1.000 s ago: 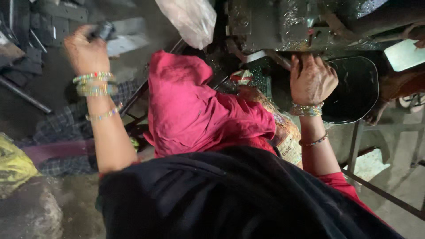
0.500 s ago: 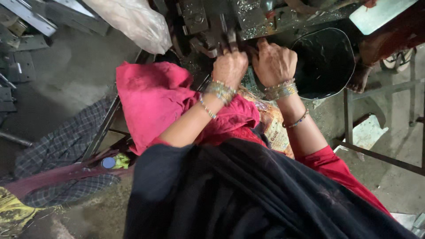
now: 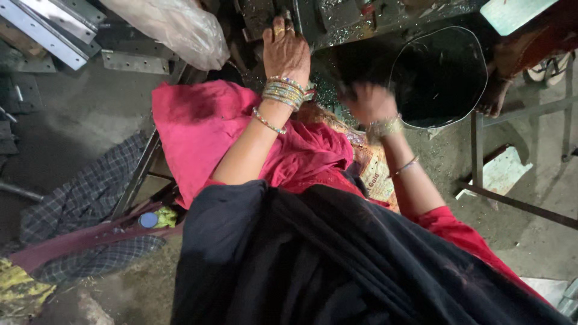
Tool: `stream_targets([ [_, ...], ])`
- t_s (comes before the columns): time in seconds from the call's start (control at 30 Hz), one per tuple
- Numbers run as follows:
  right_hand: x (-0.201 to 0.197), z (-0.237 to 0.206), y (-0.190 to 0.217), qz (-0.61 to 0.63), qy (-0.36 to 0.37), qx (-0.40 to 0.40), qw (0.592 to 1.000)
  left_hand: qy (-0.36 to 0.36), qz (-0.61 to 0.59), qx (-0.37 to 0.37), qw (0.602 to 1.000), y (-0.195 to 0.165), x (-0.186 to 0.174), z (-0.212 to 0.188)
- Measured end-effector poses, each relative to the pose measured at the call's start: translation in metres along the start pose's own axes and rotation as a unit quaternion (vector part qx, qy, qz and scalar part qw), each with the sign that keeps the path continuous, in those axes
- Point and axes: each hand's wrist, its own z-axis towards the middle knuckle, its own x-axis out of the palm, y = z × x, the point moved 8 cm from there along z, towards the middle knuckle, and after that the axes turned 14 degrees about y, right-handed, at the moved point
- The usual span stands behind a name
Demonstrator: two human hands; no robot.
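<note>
Fingers [image 3: 283, 37] of the left hand [image 3: 286, 54] are laid flat and spread on the dark metal machine [image 3: 361, 21] at twelve o'clock, nothing being gripped. Fingers of the right hand [image 3: 367, 102] are blurred; whether they are curled cannot be told. It is held beside the black round basin [image 3: 439, 78], at one o'clock, whose contents are lost in darkness.

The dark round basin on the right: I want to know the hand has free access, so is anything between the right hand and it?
Nothing visible does. The right hand, motion-blurred, hovers at the left rim of the dark round basin, with no object between them. The left hand rests apart on the metal machine.
</note>
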Motion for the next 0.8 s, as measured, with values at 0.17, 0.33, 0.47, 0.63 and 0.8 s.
stream_targets([
  [0.17, 0.054, -0.007, -0.01, 0.138, 0.089, 0.068, 0.984, 0.009, 0.009, 0.003, 1.0, 0.011, -0.005, -0.005],
  [0.33, 0.0, 0.016, -0.015, 0.065, 0.09, 0.055, 0.992, 0.015, 0.063, 0.019, 0.998, 0.001, -0.007, 0.016],
  [0.47, 0.006, 0.008, -0.014, 0.064, 0.095, 0.066, 0.991, 0.087, 0.086, -0.011, 0.992, -0.001, 0.001, 0.032],
  [0.63, 0.037, -0.006, -0.003, 0.157, 0.103, 0.116, 0.975, -0.017, 0.053, -0.024, 0.998, 0.015, -0.003, 0.025],
  [0.8, 0.005, 0.017, -0.015, 0.075, 0.127, 0.106, 0.983, 0.016, 0.023, 0.006, 1.0, 0.019, 0.016, 0.044],
])
